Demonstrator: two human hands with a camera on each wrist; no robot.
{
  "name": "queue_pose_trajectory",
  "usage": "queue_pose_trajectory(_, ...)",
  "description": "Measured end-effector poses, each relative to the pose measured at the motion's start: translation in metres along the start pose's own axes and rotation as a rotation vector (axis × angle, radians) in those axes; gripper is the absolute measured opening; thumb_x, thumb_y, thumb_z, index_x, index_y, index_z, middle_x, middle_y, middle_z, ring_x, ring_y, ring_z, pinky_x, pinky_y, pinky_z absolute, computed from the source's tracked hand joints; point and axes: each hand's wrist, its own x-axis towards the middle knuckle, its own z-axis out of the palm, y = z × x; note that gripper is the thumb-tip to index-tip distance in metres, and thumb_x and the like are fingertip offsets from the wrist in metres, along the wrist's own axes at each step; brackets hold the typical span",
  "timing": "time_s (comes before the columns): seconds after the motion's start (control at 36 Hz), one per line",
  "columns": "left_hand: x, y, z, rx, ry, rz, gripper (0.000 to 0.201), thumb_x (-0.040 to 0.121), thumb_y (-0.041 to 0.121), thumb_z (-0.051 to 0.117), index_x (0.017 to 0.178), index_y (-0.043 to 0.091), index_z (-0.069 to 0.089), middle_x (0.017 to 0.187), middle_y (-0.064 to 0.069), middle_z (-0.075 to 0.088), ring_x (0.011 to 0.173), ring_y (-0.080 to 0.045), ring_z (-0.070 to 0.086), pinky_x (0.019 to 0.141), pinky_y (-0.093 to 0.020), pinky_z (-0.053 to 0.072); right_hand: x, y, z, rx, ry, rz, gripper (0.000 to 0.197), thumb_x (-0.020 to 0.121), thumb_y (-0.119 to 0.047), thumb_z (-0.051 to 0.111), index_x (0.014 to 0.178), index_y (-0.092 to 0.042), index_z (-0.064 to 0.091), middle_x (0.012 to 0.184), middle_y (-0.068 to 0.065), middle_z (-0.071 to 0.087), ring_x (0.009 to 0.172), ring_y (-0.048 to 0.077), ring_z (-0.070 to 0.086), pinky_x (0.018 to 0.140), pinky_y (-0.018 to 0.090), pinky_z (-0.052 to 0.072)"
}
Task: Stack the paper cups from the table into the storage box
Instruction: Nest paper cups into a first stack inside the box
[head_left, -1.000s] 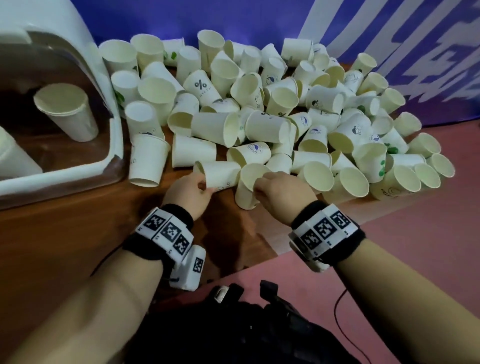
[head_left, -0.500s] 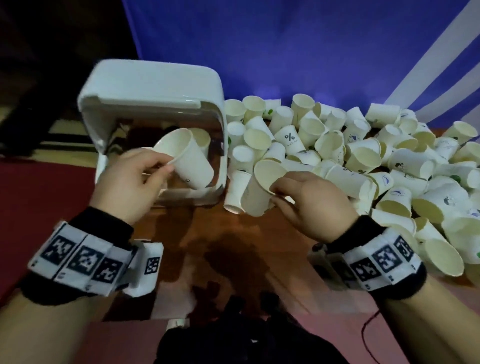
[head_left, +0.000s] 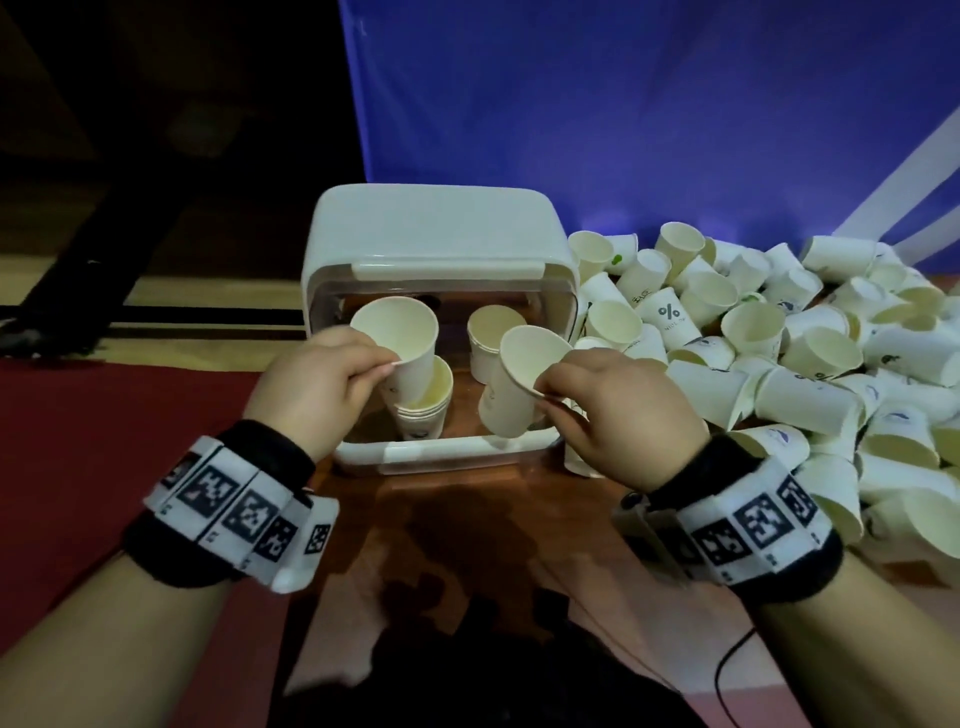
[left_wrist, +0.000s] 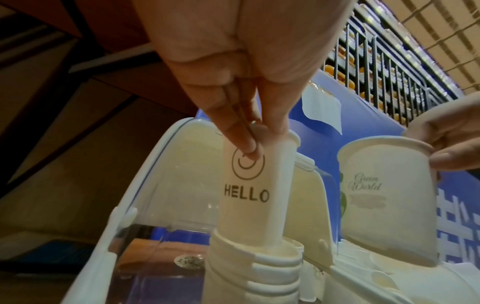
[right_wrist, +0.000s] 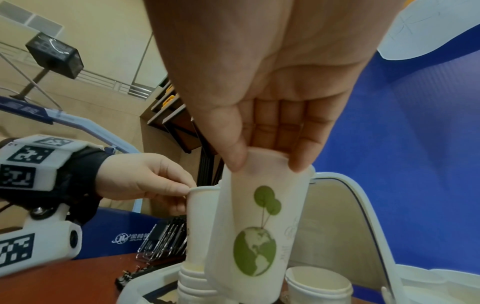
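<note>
My left hand (head_left: 332, 379) pinches the rim of a white "HELLO" cup (head_left: 402, 343) (left_wrist: 246, 185), whose base sits in the mouth of a nested cup stack (head_left: 423, 410) (left_wrist: 254, 267) inside the white storage box (head_left: 436, 228). My right hand (head_left: 608, 405) pinches the rim of a cup with a green globe print (head_left: 519, 384) (right_wrist: 259, 236), tilted over the box's front right. A second stack (head_left: 491, 338) (right_wrist: 318, 288) stands at the back right of the box. A heap of loose paper cups (head_left: 779, 353) lies to the right.
The box stands on a wooden table (head_left: 467, 519) with its lid raised behind it. A blue backdrop (head_left: 623, 104) rises behind the heap. A dark bag (head_left: 467, 665) lies near my body. Red floor (head_left: 78, 441) lies left.
Both hands have lifted a cup each from the heap and carried them left over the box. The left cup has come down into the front stack.
</note>
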Motion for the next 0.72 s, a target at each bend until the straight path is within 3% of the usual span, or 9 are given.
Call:
queue_pose_trajectory(0.17,0.008,-0.004,0.010,-0.026,-0.073,0.056,0.017,0.087,0.013,0.060,0.097,0.008,0.072,0.098,-0.004,0.067,0.096,-0.022,0.059,0.081,-0.021,0.035,-0.003,0.007,0.006,0.009,0.000,0.017,0.032,0.079,-0.031,0.040,0.080,-0.012,0.065,0.073,0.005,0.066,0.064,0.031,0.063,0.047,0.036,0.050)
queue_pose_trajectory(0.28,0.011,-0.014,0.028,0.019,-0.220,0.031,0.020,0.089,0.016,0.057,0.099,0.009,0.072,0.101,-0.005,0.066,0.101,-0.023,0.057,0.082,-0.024,0.036,-0.004,0.009,0.009,-0.005,-0.001,0.024,0.029,0.079,-0.030,0.042,0.080,-0.011,0.065,0.073,0.006,0.066,0.065,0.031,0.063,0.048,0.037,0.051)
queue_pose_trajectory(0.36,0.012,-0.020,0.041,0.041,-0.325,-0.004,0.021,0.089,0.019,0.057,0.102,0.011,0.071,0.104,-0.005,0.067,0.104,-0.024,0.056,0.090,-0.027,0.037,-0.001,0.006,0.010,-0.019,0.005,0.023,0.023,0.079,-0.027,0.048,0.079,-0.011,0.065,0.072,0.006,0.066,0.064,0.030,0.062,0.048,0.033,0.049)
queue_pose_trajectory(0.42,0.013,-0.024,0.046,0.046,-0.357,-0.019,0.021,0.089,0.023,0.057,0.102,0.015,0.071,0.105,-0.002,0.067,0.107,-0.024,0.053,0.093,-0.029,0.036,0.003,0.002,0.010,-0.042,0.025,0.016,0.027,0.079,-0.029,0.044,0.078,-0.013,0.066,0.070,0.004,0.066,0.062,0.029,0.063,0.047,0.029,0.045)
queue_pose_trajectory(0.5,0.013,-0.025,0.050,0.069,-0.289,-0.039,0.022,0.086,0.029,0.060,0.104,0.022,0.069,0.113,0.003,0.058,0.112,-0.022,0.044,0.095,-0.028,0.030,0.012,-0.005,0.010,-0.061,0.065,-0.006,0.028,0.079,-0.030,0.043,0.077,-0.015,0.067,0.070,0.002,0.066,0.062,0.027,0.063,0.046,0.023,0.040)
queue_pose_trajectory(0.56,0.012,-0.025,0.052,0.037,-0.211,-0.103,0.045,0.077,0.031,0.070,0.119,0.021,0.058,0.126,-0.002,0.045,0.119,-0.024,0.036,0.100,-0.030,0.027,0.020,-0.009,0.012,-0.069,0.090,-0.038,0.026,0.079,-0.028,0.045,0.078,-0.015,0.068,0.071,0.002,0.066,0.065,0.027,0.063,0.048,0.022,0.041)
queue_pose_trajectory(0.64,0.017,-0.031,0.059,-0.185,-0.262,-0.264,0.098,0.059,0.036,0.083,0.139,0.019,0.030,0.142,-0.008,0.030,0.132,-0.026,0.029,0.112,-0.039,0.024,0.035,-0.016,0.020,-0.041,0.095,-0.100,0.017,0.078,-0.021,0.054,0.082,-0.013,0.069,0.075,0.005,0.067,0.070,0.029,0.063,0.052,0.030,0.051)
queue_pose_trajectory(0.72,0.021,-0.037,0.071,-0.410,-0.327,-0.312,0.105,0.049,0.041,0.085,0.137,0.025,0.029,0.135,-0.007,0.045,0.124,-0.024,0.044,0.105,-0.046,0.036,0.049,-0.024,0.033,-0.025,0.075,-0.154,0.012,0.069,-0.013,0.068,0.081,-0.011,0.070,0.075,0.008,0.067,0.072,0.030,0.065,0.051,0.035,0.053)
